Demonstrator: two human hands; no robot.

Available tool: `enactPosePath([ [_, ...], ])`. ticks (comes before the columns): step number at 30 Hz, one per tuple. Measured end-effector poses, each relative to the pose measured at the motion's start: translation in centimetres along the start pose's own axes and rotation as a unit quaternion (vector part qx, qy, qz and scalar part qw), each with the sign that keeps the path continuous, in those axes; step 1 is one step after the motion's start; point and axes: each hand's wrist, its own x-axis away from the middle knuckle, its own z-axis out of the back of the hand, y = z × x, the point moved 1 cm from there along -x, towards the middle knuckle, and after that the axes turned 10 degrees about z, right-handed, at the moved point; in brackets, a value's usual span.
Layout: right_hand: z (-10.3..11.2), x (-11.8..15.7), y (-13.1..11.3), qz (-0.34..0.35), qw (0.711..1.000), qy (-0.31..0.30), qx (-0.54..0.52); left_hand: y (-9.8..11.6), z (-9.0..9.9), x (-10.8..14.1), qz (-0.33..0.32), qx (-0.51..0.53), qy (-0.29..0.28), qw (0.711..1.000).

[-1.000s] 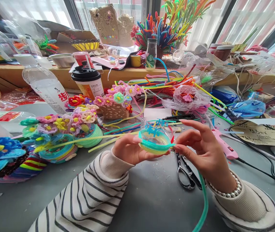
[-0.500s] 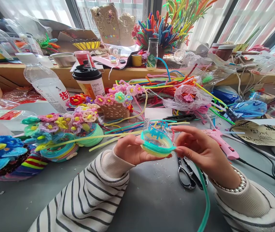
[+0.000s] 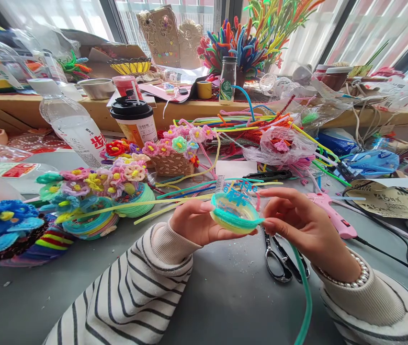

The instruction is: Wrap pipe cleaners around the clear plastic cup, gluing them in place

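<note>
My left hand is closed round the side and underside of a cut clear plastic bottle piece with blue print. Teal and pale-yellow pipe cleaner is coiled about it as a bowl-like wall. At the coil's right edge, my right hand pinches the teal pipe cleaner, whose loose length hangs below the palm toward the table's near edge. Black-handled scissors lie on the table beneath the right hand, partly covered by it. A pink glue gun rests just beyond that hand.
Pipe-cleaner flowers in wrapped pots and a woven basket stand at left, near a water bottle and a lidded cup. Loose pipe cleaners heap at the back. The glue gun's black cord trails right.
The coiled bottle piece has tilted slightly, showing more of its printed side. Both hands keep their hold with little movement. The whole view has shifted a little.
</note>
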Motion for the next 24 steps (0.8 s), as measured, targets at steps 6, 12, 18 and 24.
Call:
enactPosePath([
  [6, 0.00, 0.01, 0.11, -0.004, 1.000, 0.002, 0.001, -0.05, 0.06, -0.01, -0.011, 0.003, -0.015, 1.000],
  [12, 0.08, 0.06, 0.19, 0.002, 1.000, 0.012, 0.004, -0.08, 0.30, -0.12, 0.003, 0.017, -0.033, 0.999],
  [18, 0.03, 0.02, 0.27, -0.003, 0.999, 0.038, 0.029, 0.18, 0.12, -0.28, 0.031, 0.034, -0.011, 0.999],
  [24, -0.23, -0.11, 0.44, 0.001, 0.998, 0.044, 0.043, 0.23, 0.26, -0.49, 0.047, 0.058, 0.010, 0.997],
])
